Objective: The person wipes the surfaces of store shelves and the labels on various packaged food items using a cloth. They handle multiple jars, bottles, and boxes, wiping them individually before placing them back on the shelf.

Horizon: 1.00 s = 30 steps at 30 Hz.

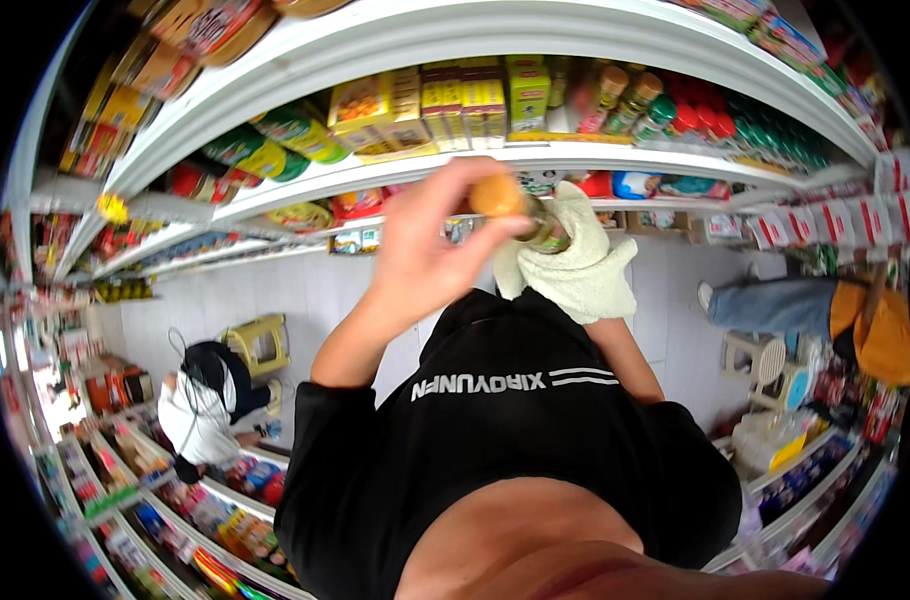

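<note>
My left hand pinches the orange cap of a small glass bottle between thumb and fingers. The bottle is tilted in front of my chest, its lower part against a pale cream towel. From the right, my right forearm reaches up to that towel, which covers the right hand and wraps around the bottle's body. Similar bottles with orange-brown caps stand on the shelf just beyond my hands.
Yellow boxes and green-capped bottles fill the shelf ahead. A person in white bends at the left, near a yellow stool. At the right are another person in orange and a pale stool. More stocked shelves lie behind me.
</note>
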Motion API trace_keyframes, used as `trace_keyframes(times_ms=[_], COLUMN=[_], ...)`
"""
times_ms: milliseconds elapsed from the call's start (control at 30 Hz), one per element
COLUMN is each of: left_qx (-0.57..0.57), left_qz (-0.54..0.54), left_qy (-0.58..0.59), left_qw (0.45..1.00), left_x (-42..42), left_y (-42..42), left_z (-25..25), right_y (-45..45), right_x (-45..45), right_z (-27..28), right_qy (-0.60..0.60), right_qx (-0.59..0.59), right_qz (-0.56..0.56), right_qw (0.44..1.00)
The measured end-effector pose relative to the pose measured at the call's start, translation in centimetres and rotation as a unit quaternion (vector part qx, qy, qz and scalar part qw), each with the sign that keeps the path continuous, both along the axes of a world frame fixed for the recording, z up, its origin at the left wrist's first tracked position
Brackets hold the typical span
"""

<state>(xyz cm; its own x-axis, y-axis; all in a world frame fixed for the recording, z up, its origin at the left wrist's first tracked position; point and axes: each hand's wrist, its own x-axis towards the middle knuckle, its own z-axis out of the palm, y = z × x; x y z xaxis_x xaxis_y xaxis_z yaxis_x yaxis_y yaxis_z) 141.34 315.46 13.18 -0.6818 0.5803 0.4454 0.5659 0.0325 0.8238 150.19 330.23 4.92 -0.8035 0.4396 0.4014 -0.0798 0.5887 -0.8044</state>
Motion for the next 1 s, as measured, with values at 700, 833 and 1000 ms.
trace_keyframes(times_ms=[700, 833, 1000], left_qx=[-0.057, -0.118, -0.179], left_qz=[0.068, 0.061, 0.084], left_qy=[0.238, 0.226, 0.261], left_qw=[0.967, 0.965, 0.945], left_x=[-4.1, -5.3, -6.6], left_y=[10.6, 12.5, 14.3], left_z=[-0.4, -1.6, -3.2], right_y=[9.1, 10.1, 11.8], right_x=[0.8, 0.7, 1.2], right_z=[-1.2, -1.6, -4.1], right_qy=[-0.181, -0.141, -0.127], right_qx=[-0.764, -0.746, -0.809], right_qz=[-0.152, -0.194, -0.056], right_qw=[0.600, 0.621, 0.571])
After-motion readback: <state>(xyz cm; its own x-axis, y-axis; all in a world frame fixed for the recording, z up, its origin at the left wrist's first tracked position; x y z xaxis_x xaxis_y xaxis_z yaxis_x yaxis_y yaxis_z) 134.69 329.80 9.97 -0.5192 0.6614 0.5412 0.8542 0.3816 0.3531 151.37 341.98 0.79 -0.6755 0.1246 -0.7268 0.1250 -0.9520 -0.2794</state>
